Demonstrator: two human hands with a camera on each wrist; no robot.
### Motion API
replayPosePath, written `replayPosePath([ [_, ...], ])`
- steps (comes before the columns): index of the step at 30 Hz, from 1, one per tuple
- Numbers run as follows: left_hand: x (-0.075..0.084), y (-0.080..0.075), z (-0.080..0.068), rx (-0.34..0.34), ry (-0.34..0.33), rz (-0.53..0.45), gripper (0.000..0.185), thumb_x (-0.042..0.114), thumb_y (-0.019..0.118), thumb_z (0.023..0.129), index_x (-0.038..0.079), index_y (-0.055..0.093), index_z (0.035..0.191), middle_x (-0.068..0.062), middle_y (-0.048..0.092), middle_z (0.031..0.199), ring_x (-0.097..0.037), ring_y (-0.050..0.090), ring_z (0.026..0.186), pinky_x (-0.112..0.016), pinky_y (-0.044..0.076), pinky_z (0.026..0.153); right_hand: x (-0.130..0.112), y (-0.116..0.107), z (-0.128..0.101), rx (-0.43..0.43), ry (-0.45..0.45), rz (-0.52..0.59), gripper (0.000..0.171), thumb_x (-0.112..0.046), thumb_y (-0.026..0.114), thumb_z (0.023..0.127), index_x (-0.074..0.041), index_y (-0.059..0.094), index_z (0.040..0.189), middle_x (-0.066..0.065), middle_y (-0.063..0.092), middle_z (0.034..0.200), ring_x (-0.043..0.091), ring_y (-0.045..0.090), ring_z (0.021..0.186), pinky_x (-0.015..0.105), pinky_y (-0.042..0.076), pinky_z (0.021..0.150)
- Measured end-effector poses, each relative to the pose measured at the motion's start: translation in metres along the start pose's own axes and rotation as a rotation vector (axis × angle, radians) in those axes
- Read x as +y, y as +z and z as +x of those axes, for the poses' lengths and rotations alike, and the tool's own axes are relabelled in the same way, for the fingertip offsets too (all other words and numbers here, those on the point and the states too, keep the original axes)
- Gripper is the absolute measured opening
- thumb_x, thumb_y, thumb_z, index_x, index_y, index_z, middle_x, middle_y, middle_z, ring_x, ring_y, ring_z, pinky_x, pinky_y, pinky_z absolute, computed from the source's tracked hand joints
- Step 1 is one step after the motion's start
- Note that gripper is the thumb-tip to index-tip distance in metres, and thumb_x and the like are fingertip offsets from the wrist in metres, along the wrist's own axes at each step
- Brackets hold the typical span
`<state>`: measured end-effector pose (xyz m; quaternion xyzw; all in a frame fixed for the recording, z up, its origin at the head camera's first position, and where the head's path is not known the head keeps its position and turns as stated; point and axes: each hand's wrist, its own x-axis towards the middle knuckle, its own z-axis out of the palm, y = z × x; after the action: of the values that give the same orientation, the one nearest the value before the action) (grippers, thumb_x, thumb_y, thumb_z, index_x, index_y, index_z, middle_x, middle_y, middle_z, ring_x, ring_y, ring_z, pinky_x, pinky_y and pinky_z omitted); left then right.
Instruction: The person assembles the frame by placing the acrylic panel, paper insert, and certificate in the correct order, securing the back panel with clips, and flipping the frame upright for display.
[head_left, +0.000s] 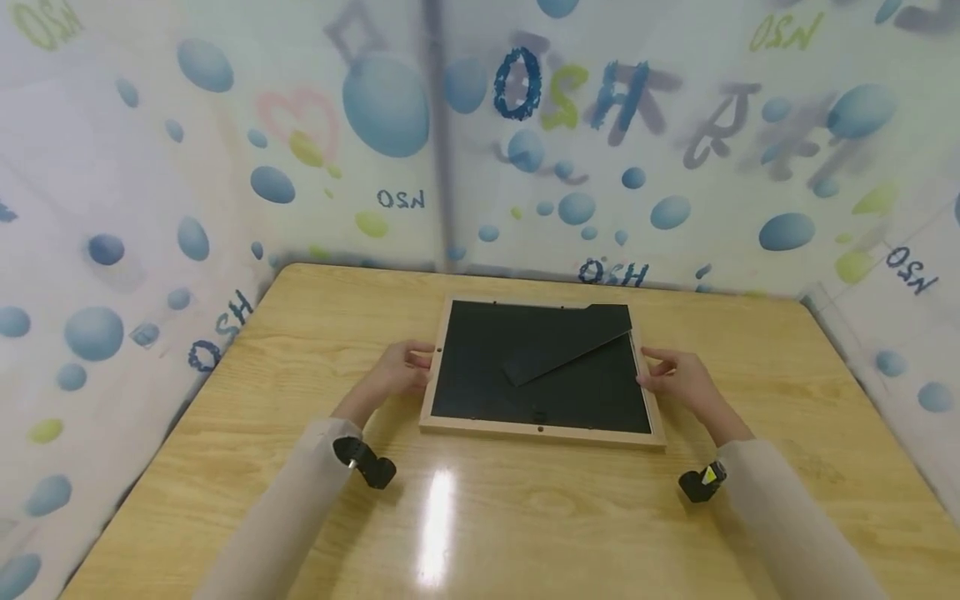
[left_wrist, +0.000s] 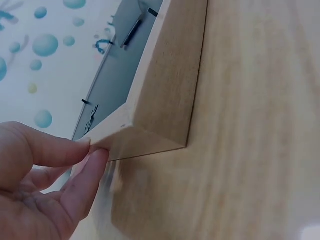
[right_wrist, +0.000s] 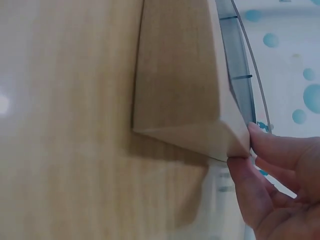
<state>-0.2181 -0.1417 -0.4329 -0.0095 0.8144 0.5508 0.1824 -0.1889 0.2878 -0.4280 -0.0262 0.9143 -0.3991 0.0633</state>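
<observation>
A picture frame (head_left: 480, 427) with a pale wooden border lies on the table, its black backing board (head_left: 480, 350) facing up. A black stand leg (head_left: 573, 348) slants across the board. At the frame's left side my left hand (head_left: 401, 369) pinches the wooden edge, thumb on top. My right hand (head_left: 673, 377) pinches the opposite edge in the same way. In the left wrist view the left thumb and fingers (left_wrist: 87, 175) hold the border near a corner. The right wrist view shows the right thumb (right_wrist: 280, 147) and fingers on the border's end.
A light wooden table (head_left: 285, 367) carries the frame. Walls (head_left: 337, 183) patterned with blue bubbles and letters stand at its back and sides. A black wrist camera (head_left: 367, 462) sits on the left sleeve, another black camera (head_left: 701, 483) on the right.
</observation>
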Motion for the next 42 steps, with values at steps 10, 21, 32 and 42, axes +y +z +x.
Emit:
replayPosePath([
  [10, -0.013, 0.007, -0.036, 0.022, 0.039, 0.016, 0.046, -0.015, 0.057, 0.08, -0.006, 0.047, 0.125, -0.024, 0.054, 0.105, -0.031, 0.057, 0.093, -0.034, 0.053, 0.07, 0.0, 0.008, -0.033, -0.001, -0.027, -0.016, 0.053, -0.008, 0.068, 0.082, 0.005, 0.047, 0.129, 0.018, 0.062, 0.091, 0.027, 0.058, 0.083, 0.026, 0.049, 0.064],
  [21, -0.024, 0.01, -0.069, 0.008, 0.043, -0.011, 0.046, -0.015, 0.058, 0.08, -0.007, 0.048, 0.124, -0.023, 0.055, 0.105, -0.029, 0.057, 0.092, -0.034, 0.053, 0.071, -0.002, 0.018, -0.068, 0.019, -0.019, 0.029, 0.054, -0.009, 0.071, 0.079, 0.007, 0.05, 0.126, 0.013, 0.063, 0.086, 0.021, 0.06, 0.076, 0.022, 0.049, 0.061],
  [32, -0.022, 0.005, -0.07, -0.081, 0.074, -0.015, 0.063, -0.015, 0.06, 0.074, -0.006, 0.039, 0.133, -0.025, 0.052, 0.11, -0.031, 0.055, 0.096, -0.036, 0.052, 0.075, -0.002, 0.011, -0.072, -0.045, 0.002, 0.034, 0.058, -0.018, 0.069, 0.082, 0.009, 0.046, 0.128, 0.013, 0.064, 0.088, 0.018, 0.058, 0.076, 0.024, 0.049, 0.062],
  [42, -0.014, 0.005, -0.045, -0.053, 0.03, -0.026, 0.053, -0.001, 0.06, 0.084, -0.008, 0.04, 0.133, -0.027, 0.049, 0.115, -0.031, 0.057, 0.095, -0.036, 0.054, 0.07, 0.001, 0.001, -0.042, -0.211, 0.102, 0.246, 0.059, -0.02, 0.059, 0.091, 0.016, 0.035, 0.131, 0.018, 0.063, 0.096, 0.021, 0.064, 0.082, 0.035, 0.054, 0.068],
])
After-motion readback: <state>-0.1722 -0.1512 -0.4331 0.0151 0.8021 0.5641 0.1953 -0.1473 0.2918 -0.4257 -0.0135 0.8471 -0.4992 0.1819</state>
